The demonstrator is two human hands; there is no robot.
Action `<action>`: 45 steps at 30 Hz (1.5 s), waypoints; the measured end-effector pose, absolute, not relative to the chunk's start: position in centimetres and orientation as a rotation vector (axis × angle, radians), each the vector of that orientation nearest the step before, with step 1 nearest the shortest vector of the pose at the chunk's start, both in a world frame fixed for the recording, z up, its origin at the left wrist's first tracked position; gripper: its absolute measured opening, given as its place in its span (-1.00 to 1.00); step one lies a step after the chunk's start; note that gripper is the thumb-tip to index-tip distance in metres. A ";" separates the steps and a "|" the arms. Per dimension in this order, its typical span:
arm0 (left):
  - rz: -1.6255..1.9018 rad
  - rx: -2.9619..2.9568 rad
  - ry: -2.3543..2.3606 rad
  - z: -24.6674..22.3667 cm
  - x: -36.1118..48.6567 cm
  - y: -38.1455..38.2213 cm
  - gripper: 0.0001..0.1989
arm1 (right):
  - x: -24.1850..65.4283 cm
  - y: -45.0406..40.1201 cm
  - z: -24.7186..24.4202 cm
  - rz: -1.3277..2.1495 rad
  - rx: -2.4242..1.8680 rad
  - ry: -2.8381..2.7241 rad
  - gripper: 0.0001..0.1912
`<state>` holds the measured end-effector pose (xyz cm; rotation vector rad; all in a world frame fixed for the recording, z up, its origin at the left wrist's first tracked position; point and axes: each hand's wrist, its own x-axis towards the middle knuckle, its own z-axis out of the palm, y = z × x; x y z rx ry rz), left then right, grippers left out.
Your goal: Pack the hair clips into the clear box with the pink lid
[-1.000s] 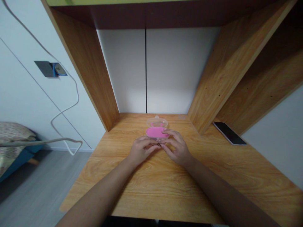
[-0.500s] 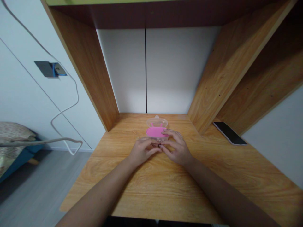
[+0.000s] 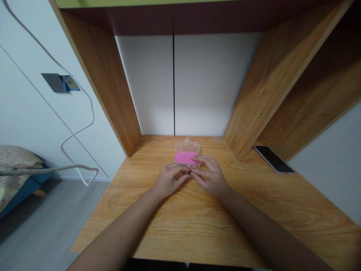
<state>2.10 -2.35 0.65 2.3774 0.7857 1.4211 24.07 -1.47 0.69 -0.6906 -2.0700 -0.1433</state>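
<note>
A small dark item (image 3: 190,172) is pinched between the fingertips of both hands, too small to make out. My left hand (image 3: 168,180) closes on it from the left, and my right hand (image 3: 211,177) from the right, fingertips touching or nearly so. Just beyond them lies a pink oval tray (image 3: 184,157), with some fingers of my right hand over its right end. Behind the tray stands a clear oval lid (image 3: 187,146) with a pink handle. Small pale pieces show partly behind my fingers.
A dark-screened phone (image 3: 273,159) lies on the wooden desk (image 3: 180,229) at the right, by the shelf's side panel (image 3: 254,101). A white cable (image 3: 91,109) hangs at the left, near a wall socket (image 3: 70,82).
The fingertips of both hands have shifted slightly and drawn closer around the small dark item, so less of it shows. The tray and lid have not moved.
</note>
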 end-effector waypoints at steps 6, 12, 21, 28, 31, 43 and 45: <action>1.440 2.365 0.759 0.9 2.2 -2.5 -0.86 | 23.9 -1.5 0.8 -0.155 -0.679 -2.059 -0.72; 1.446 2.375 0.787 0.5 2.1 -2.3 -0.93 | 24.0 -1.7 0.8 -0.123 -0.707 -2.051 -0.71; 1.459 2.383 0.791 0.6 2.0 -2.3 -0.91 | 24.0 -1.6 0.6 -0.088 -0.736 -2.047 -0.72; 1.447 2.375 0.777 0.5 2.0 -2.2 -0.90 | 23.9 -1.7 0.7 -0.096 -0.717 -2.037 -0.74; 1.446 2.385 0.792 0.4 2.0 -2.2 -0.87 | 24.0 -1.6 0.7 -0.082 -0.727 -2.026 -0.74; 1.487 2.412 0.949 0.3 1.9 -2.0 -0.85 | 24.9 0.4 -0.1 0.056 -1.082 -1.634 -0.95; 1.482 2.424 0.951 0.2 1.8 -1.9 -0.85 | 25.1 0.7 -0.4 0.090 -1.128 -1.617 -0.92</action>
